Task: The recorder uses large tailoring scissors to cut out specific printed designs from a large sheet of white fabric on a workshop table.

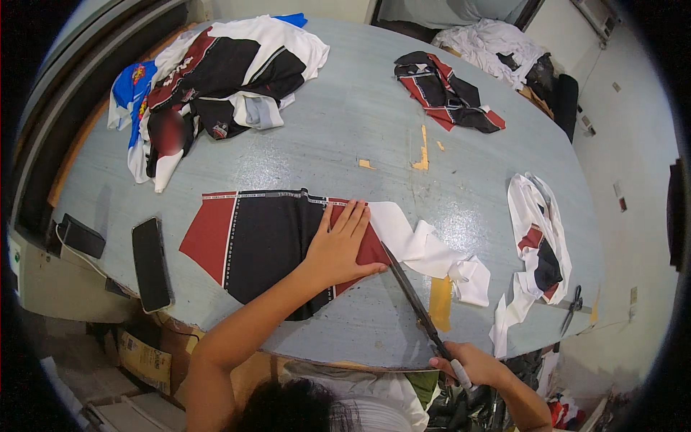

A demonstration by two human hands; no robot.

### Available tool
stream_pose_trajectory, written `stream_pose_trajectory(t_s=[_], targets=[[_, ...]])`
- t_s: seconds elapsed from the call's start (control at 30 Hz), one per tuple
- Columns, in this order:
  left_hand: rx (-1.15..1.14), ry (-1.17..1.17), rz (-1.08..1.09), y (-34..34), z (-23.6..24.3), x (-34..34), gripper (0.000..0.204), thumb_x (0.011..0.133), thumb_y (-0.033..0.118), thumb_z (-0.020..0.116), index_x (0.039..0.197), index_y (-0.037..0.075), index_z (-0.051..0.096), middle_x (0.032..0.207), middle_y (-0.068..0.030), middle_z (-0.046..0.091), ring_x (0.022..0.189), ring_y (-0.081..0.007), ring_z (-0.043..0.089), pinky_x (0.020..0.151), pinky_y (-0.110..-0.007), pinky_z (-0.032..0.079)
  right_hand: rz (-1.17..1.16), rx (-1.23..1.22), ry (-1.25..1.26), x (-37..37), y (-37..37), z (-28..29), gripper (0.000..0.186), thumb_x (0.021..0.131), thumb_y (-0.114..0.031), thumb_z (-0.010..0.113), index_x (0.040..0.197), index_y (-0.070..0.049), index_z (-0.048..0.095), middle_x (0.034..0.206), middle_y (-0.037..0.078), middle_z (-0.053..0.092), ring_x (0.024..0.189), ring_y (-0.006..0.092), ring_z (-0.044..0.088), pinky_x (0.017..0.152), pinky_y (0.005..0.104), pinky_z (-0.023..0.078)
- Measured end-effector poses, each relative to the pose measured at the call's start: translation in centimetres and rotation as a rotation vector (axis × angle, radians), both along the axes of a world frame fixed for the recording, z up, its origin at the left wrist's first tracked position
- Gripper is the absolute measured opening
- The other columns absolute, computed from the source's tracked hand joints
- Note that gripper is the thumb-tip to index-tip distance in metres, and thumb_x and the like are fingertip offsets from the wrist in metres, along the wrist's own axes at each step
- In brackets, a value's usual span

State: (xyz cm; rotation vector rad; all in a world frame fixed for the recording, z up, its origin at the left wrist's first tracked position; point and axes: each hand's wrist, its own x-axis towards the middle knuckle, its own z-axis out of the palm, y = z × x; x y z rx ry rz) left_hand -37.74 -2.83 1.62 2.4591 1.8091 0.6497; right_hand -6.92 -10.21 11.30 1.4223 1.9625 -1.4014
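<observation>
A black and dark red fabric panel with white printed bands lies flat near the table's front edge. My left hand rests on its red right end, palm down with the fingers stretched out. At the lower right, my right hand is closed around the handles of long dark scissors. Their tip touches the border between the red cloth and a white fabric strip. This strip trails off to the right in loose folds. How far the blades are parted cannot be made out.
A heap of printed garments lies far left, with black and red pieces far right. White scraps and small scissors lie at right. A phone and a black box are at left. Tape marks the grey-blue table.
</observation>
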Motion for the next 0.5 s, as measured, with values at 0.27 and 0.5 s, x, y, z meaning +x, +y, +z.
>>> stream_pose_trajectory(t_s=[0.27, 0.5], targets=[[-0.009, -0.005, -0.003, -0.1, 0.0, 0.0, 0.104, 0.072, 0.073, 0.05, 0.135, -0.008, 0.031, 0.144, -0.0222, 0.027, 0.136, -0.0312, 0.023, 0.11, -0.052, 0.009, 0.071, 0.081, -0.046, -0.1, 0.0, 0.1, 0.061, 0.088, -0.054, 0.049, 0.075, 0.006, 0.051, 0.066, 0.028, 0.055, 0.065, 0.0398, 0.058, 0.06, 0.0435, 0.043], [-0.052, -0.027, 0.085, -0.3, 0.2, 0.2, 0.114, 0.066, 0.078, 0.051, 0.136, -0.01, 0.027, 0.144, -0.0254, 0.025, 0.138, -0.0329, 0.017, 0.11, -0.053, 0.006, 0.067, -0.045, -0.079, -1.9, 0.9, 1.3, 0.065, 0.089, -0.056, 0.044, 0.083, 0.008, 0.053, 0.072, 0.028, 0.058, 0.072, 0.0397, 0.06, 0.067, 0.0425, 0.046]])
